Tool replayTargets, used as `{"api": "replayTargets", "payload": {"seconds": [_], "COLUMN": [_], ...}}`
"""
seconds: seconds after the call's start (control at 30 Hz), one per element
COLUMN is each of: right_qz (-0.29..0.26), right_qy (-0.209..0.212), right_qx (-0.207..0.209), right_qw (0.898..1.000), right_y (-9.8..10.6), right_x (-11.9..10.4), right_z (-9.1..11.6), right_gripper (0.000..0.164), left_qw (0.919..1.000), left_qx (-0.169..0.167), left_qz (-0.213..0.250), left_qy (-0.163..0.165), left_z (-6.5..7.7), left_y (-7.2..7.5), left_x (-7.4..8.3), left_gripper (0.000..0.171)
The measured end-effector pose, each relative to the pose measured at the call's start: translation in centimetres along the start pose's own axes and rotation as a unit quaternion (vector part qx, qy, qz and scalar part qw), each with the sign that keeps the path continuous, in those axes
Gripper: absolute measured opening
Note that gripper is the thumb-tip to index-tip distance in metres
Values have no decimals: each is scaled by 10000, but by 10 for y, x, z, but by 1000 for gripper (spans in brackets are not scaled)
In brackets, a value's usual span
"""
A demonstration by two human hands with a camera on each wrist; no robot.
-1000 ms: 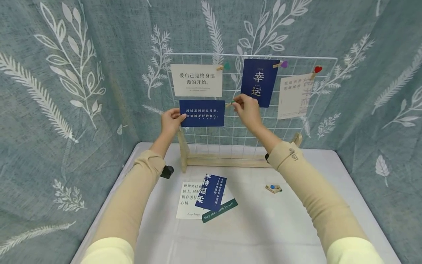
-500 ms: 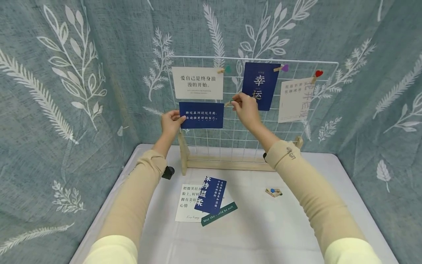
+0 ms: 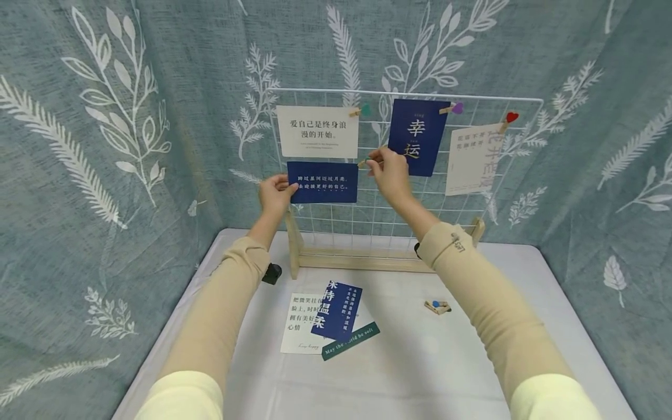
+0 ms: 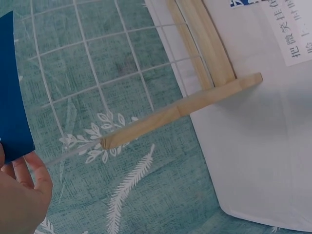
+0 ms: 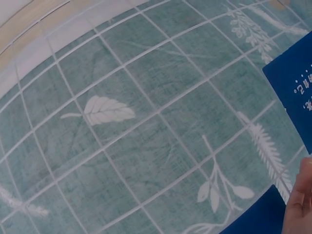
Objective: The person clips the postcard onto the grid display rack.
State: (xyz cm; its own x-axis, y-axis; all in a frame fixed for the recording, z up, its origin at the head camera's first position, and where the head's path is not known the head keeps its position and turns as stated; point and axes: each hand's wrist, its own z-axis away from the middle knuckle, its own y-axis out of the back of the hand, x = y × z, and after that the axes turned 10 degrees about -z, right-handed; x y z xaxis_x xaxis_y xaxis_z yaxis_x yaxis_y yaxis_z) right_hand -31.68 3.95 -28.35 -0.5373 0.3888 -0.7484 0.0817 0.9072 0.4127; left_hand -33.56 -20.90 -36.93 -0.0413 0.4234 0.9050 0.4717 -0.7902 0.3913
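A blue card [image 3: 322, 182] with white writing lies flat against the white wire grid [image 3: 388, 219]. My left hand [image 3: 275, 195] pinches its left edge, thumb in front and fingers behind; the left wrist view shows the same grip at the corner of the blue card [image 4: 12, 97]. My right hand [image 3: 391, 172] pinches a small wooden clothespin [image 3: 363, 164] at the card's upper right corner. The fingers hide most of that clothespin, so its bite on the card is hard to see. Above hangs a white card [image 3: 317, 132] with its own clip.
Right of it hang a blue card [image 3: 418, 137] and a white card [image 3: 472, 160], both clipped. A wooden stand [image 3: 362, 261] carries the grid. On the table lie a white card [image 3: 301, 324], a blue card [image 3: 336, 311], a green strip [image 3: 350, 341] and several clothespins [image 3: 438, 307].
Both hands stay at the card and clothespin with hardly any movement. The head view has shifted slightly.
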Motion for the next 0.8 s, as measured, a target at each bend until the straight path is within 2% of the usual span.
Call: {"api": "replayTargets", "payload": {"seconds": [0.07,0.13,0.2,0.37,0.8], "right_qz": [64,134,212,279,185], "right_qy": [11,37,85,127,36], "right_qx": [-22,-47,-30,35,17], "right_qw": [10000,9999,9997,9995,9998], "right_y": [-1,-3,-4,-3,-4], "right_x": [0,0,0,0,1], "right_z": [1,1,1,-1,-3], "right_gripper": [19,19,19,20,20], "left_qw": [9989,9978,9979,9992,9987], "left_qx": [-69,-7,12,75,108], "left_qz": [-407,-610,-606,-364,-477], "left_qy": [237,256,244,163,155], "left_z": [21,34,40,42,40], "left_y": [8,11,13,12,12], "left_x": [24,36,42,45,47], "left_gripper": [34,34,33,29,32]}}
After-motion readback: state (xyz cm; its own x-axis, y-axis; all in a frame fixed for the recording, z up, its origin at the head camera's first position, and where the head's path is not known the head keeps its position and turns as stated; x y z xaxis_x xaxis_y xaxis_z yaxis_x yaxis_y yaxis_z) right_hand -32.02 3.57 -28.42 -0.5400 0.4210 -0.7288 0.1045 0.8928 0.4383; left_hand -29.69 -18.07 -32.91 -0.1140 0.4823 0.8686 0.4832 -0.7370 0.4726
